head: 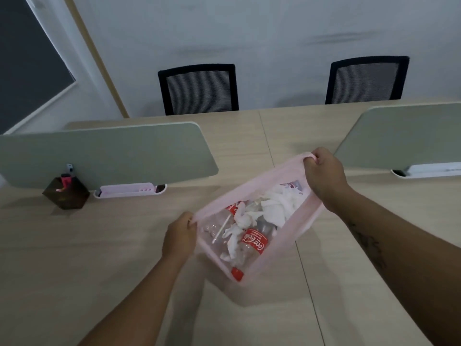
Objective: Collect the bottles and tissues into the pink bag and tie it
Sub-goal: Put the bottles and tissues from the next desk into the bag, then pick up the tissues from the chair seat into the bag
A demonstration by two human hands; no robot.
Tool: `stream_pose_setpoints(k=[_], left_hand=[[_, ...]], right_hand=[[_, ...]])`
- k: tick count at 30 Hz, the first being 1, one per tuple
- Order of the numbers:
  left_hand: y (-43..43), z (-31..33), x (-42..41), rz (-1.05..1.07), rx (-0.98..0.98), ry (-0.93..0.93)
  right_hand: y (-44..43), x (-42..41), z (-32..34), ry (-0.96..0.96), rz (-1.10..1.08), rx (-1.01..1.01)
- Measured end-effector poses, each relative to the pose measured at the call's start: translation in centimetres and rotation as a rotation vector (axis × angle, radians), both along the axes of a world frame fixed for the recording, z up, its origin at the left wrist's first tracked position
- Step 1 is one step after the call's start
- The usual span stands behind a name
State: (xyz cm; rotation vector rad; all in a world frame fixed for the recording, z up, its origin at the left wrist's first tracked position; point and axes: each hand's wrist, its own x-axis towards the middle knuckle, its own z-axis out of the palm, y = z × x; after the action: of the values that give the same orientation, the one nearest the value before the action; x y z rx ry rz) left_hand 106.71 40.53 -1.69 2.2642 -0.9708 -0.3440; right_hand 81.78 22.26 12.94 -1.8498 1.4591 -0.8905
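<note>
over desk, both hands (252, 206) pinch pink bag (308, 221) rim; coca-cola bottle (253, 243) inside.

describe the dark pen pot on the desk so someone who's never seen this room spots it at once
On the long wooden desk, find the grey-green divider panel on the left. The pen pot stands at its foot, just left of a pale pink tray. It is the only dark brown, angular thing there, with a pink marker sticking out.
</note>
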Motion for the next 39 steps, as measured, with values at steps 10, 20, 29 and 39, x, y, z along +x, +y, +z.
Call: stream_pose_setpoints(k=[10,20,29,39], left_hand=[[-3.5,15.6,-2.0,0.255,-0.218,-0.072],[7.0,20.8,-8.4,0.485,-0.147,-0.261],[18.7,15.3,-14.5,0.553,0.028,-0.174],[28.3,9.6,-16.4,0.502,0.115,0.121]], right_hand=[[-5.6,-5.9,6.4,0.509,0.201,-0.49],[-3.5,-7.6,7.5,0.422,0.468,-0.554],[3.3,-5.4,6.1,0.375,0.659,-0.529],[9.7,-1.6,4.1,0.313,0.721,-0.453]])
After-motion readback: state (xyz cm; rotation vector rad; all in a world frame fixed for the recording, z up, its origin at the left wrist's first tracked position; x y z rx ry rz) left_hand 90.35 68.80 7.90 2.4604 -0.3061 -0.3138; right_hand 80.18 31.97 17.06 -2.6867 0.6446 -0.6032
